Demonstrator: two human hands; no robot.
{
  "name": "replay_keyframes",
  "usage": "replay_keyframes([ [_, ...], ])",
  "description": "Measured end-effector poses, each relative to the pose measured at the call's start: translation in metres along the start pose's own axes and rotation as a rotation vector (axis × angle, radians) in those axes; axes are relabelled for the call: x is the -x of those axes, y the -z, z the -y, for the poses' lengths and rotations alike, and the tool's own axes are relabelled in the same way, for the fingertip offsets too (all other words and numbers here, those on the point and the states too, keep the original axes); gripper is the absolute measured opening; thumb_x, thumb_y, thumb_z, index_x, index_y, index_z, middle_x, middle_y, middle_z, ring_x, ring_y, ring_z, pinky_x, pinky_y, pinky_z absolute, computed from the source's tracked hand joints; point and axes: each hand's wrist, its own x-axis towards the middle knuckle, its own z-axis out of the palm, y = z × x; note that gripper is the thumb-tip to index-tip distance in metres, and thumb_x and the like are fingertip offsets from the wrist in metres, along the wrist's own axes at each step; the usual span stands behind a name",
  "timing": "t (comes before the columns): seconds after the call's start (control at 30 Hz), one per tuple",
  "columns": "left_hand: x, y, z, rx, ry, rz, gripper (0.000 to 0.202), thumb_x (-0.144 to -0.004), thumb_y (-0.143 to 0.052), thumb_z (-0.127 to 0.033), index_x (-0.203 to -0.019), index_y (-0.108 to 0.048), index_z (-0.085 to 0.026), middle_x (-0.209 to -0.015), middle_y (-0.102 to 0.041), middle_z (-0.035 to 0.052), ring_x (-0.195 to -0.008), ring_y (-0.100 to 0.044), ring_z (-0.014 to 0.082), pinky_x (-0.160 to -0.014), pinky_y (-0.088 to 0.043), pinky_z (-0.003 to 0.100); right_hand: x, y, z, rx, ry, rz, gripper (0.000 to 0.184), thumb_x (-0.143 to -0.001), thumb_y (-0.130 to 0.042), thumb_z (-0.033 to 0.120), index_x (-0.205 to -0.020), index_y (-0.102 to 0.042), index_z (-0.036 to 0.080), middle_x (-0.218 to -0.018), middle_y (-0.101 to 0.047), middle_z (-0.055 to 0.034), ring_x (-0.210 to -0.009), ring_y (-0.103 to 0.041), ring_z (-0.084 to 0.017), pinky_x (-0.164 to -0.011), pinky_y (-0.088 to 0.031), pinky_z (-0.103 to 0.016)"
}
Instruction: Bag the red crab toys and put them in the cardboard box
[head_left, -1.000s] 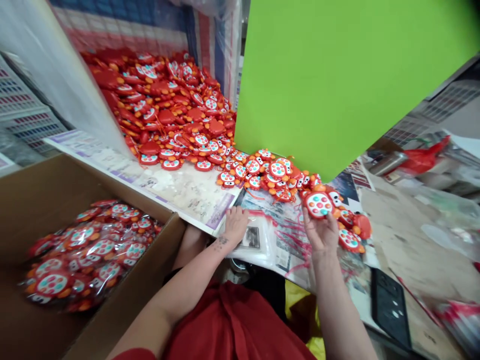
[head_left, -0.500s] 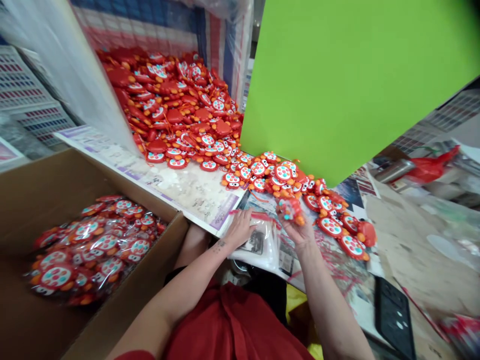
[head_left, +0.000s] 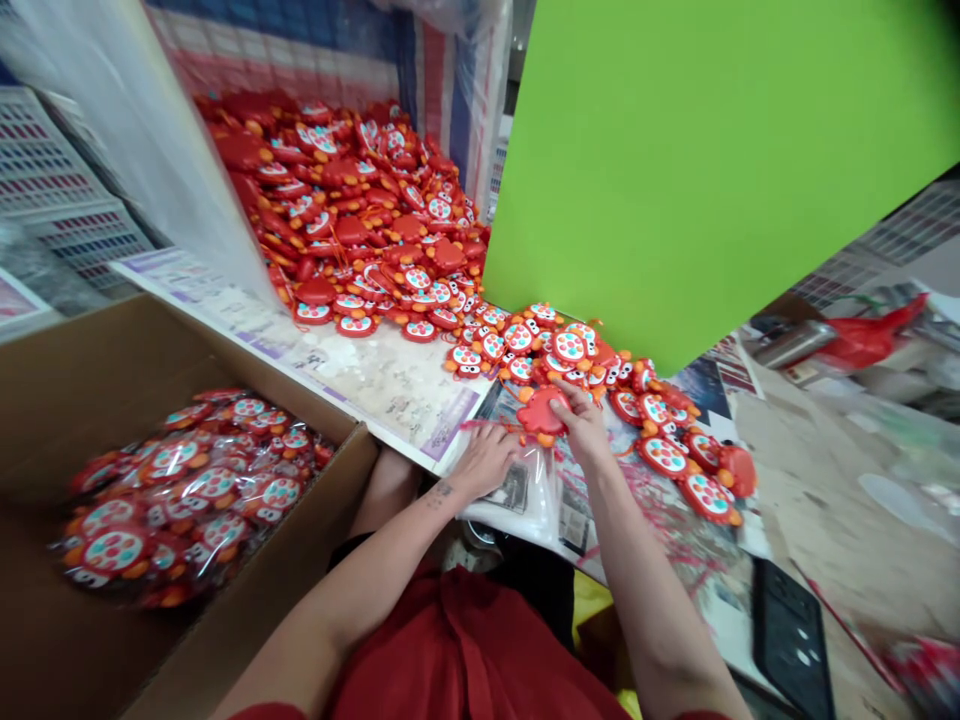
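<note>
My right hand (head_left: 583,428) grips a red crab-shaped plastic toy (head_left: 541,411) with orange feet, its plain red back turned up. The toy is over the mouth of a clear plastic bag (head_left: 541,495) with a red strip along its top edge. At the left of that edge, my left hand (head_left: 486,462) holds the bag with its fingers close to the toy. The bag lies at the near edge of the table, apparently on a stack of similar bags. Just beyond my hands lie loose crab toys (head_left: 568,346), many with white, dotted bellies up.
A large heap of crab toys (head_left: 352,230) spills from a plastic-lined container at back left. The cardboard box (head_left: 289,370) at left holds bagged toys (head_left: 187,490). A tall green panel (head_left: 697,160) stands behind the loose toys. At right lies a black phone (head_left: 793,635).
My right hand has brought the toy left and toward the bag's mouth, and the toy has turned so its plain back shows. My left hand stays at the bag's edge.
</note>
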Motion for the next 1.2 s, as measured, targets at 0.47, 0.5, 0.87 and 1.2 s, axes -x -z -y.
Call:
replay_keyframes([
  [0.47, 0.000, 0.002, 0.000, 0.102, 0.071, -0.194, 0.013, -0.094, -0.050, -0.019, -0.094, -0.063, -0.019, -0.114, -0.061, 0.0088, -0.113, -0.051, 0.0233, -0.101, -0.040, 0.043, 0.004, -0.029, -0.014, 0.487, 0.088, 0.478, 0.050, -0.083, -0.052, 0.067, -0.085, -0.077, 0.023, -0.094, -0.075, -0.0067, -0.095, -0.065, -0.026, -0.090, -0.049, -0.044],
  [0.5, 0.000, 0.003, 0.000, 0.143, 0.073, -0.204, 0.012, -0.093, -0.051, -0.017, -0.093, -0.063, -0.019, -0.117, -0.060, 0.0088, -0.116, -0.051, 0.0229, -0.102, -0.040, 0.044, 0.006, -0.025, -0.012, 0.567, 0.152, 0.350, 0.051, -0.084, -0.050, 0.067, -0.085, -0.076, 0.022, -0.094, -0.074, -0.0080, -0.097, -0.064, -0.027, -0.091, -0.048, -0.044],
  [0.87, -0.019, 0.039, -0.001, 0.275, 0.149, 0.057, 0.006, -0.086, -0.057, -0.019, -0.085, -0.064, -0.020, -0.108, -0.068, 0.0062, -0.108, -0.057, 0.0237, -0.099, -0.043, 0.041, 0.058, -0.009, -0.037, 0.639, 0.056, -0.037, 0.040, -0.084, -0.047, 0.040, -0.112, -0.067, 0.019, -0.094, -0.073, -0.0095, -0.085, -0.066, -0.027, -0.080, -0.051, -0.043],
  [1.2, 0.005, 0.036, 0.011, 0.608, 0.419, -0.337, 0.045, -0.089, -0.056, -0.032, -0.131, -0.045, -0.017, -0.136, -0.053, 0.0148, -0.127, -0.050, 0.0246, -0.105, -0.041, 0.041, 0.073, -0.041, -0.009, 0.323, 0.144, -0.098, 0.039, -0.092, -0.047, 0.044, -0.125, -0.056, 0.025, -0.075, -0.060, -0.0024, -0.068, -0.064, -0.021, -0.066, -0.057, -0.039],
])
